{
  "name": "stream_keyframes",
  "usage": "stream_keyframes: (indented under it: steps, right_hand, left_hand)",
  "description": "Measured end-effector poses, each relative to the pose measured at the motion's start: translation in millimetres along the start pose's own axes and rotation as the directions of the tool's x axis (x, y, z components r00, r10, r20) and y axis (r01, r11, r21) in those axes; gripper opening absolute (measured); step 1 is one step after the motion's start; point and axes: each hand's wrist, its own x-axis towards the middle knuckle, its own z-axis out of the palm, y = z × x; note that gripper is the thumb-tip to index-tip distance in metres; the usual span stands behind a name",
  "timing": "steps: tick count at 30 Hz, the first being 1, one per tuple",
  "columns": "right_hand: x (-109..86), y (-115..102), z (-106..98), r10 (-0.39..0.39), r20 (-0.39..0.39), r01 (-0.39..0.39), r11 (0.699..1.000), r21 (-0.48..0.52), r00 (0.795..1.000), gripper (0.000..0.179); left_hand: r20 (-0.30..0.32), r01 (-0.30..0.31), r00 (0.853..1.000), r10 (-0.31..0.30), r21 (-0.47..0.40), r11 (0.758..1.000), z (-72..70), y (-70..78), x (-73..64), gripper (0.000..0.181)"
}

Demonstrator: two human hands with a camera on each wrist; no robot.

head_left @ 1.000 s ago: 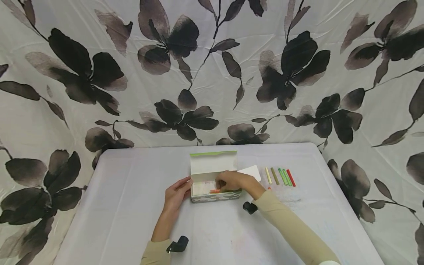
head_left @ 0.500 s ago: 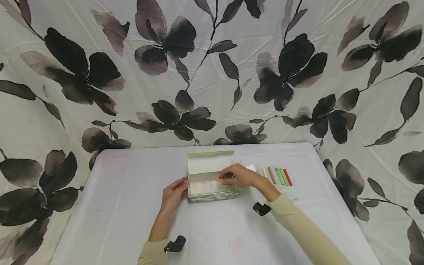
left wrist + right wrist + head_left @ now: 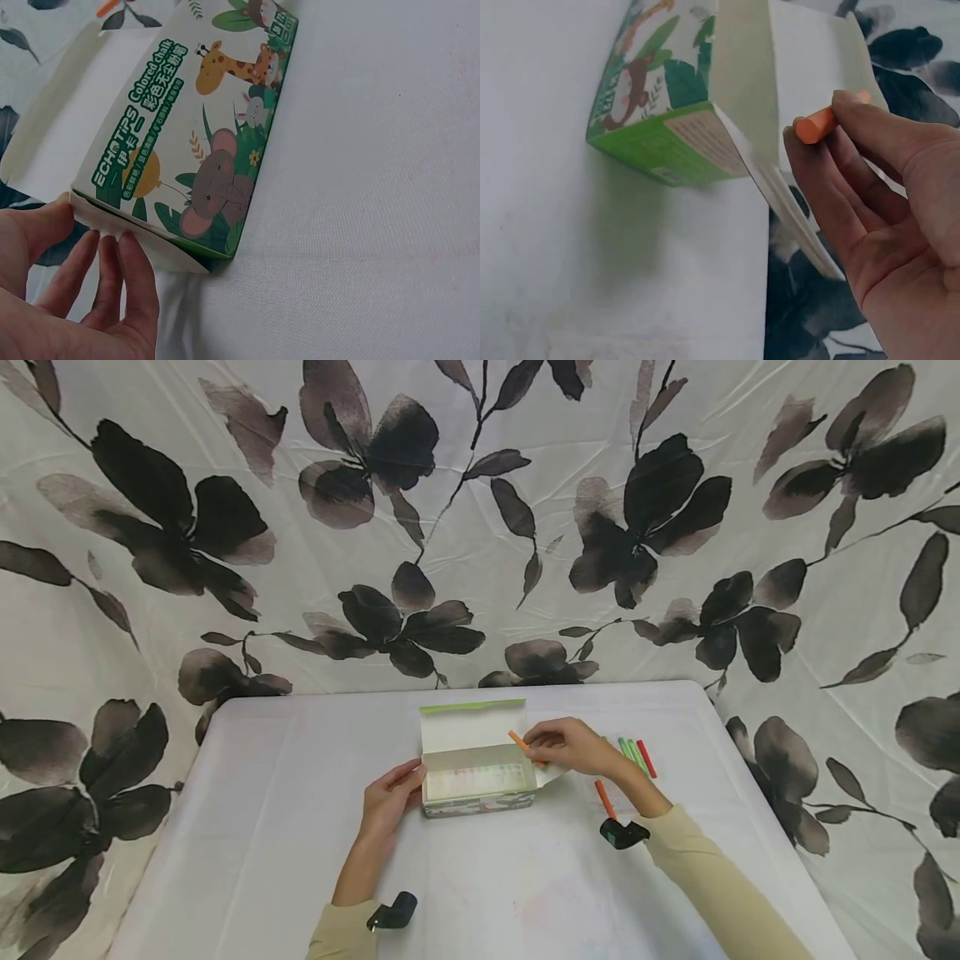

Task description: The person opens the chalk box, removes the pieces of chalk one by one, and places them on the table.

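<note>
An open cardboard box of coloured chalk (image 3: 477, 807), printed with cartoon animals (image 3: 217, 184), stands on the table with its lid raised at the back. Its inside shows a pale surface with pinkish smudges. My left hand (image 3: 386, 802) holds the box's left end, thumb at the top edge and fingers against the side flap (image 3: 150, 244). Above the right end, my right hand (image 3: 576, 746) pinches an orange chalk stick (image 3: 816, 127) between thumb and fingers. The stick points up and to the left in the head view.
Right of the box lie green chalk sticks (image 3: 631, 750) and a red one (image 3: 647, 758) in a row, partly hidden by my right hand. An orange-red stick (image 3: 604, 799) lies nearer me, beside the right wrist camera (image 3: 624, 833). A floral cloth (image 3: 450, 527) hangs behind the white table.
My right hand has lifted the orange chalk stick out of the box and moved up and right to above its right end. My left hand keeps its hold on the box.
</note>
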Motion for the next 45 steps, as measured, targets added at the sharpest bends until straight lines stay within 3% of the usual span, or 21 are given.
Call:
stream_keyframes:
  steps: [13, 23, 27, 39, 45]
  right_hand:
    - [-47.5, 13, -29, 0.108, -0.166, -0.101, 0.994, 0.05, 0.98, 0.03]
    - [-86.4, 35, -38, 0.22, -0.259, -0.206, 0.975, 0.08, 0.94, 0.037]
    - [-100.3, 48, -36, 0.255, -0.271, -0.227, 0.965, 0.132, 0.928, 0.04]
    - [-132.4, 82, -16, 0.369, -0.316, -0.331, 0.928, 0.168, 0.874, 0.044]
    - [-140.4, 95, -2, 0.382, -0.339, -0.361, 0.924, 0.124, 0.86, 0.036]
  left_hand:
    - [0.006, 0.003, 1.0, -0.003, -0.003, 1.0, -0.6, -6.4, -7.5, 0.045]
    - [0.004, -0.009, 1.0, 0.009, -0.002, 1.0, -0.1, -7.4, -8.2, 0.045]
    - [-0.002, -0.009, 1.0, 0.009, 0.0, 1.0, 0.2, -9.0, -7.7, 0.045]
    - [0.006, 0.006, 1.0, -0.006, 0.009, 1.0, -1.3, -6.7, -9.1, 0.05]
    - [0.006, 0.005, 1.0, -0.005, 0.006, 1.0, -2.3, -5.5, -6.1, 0.047]
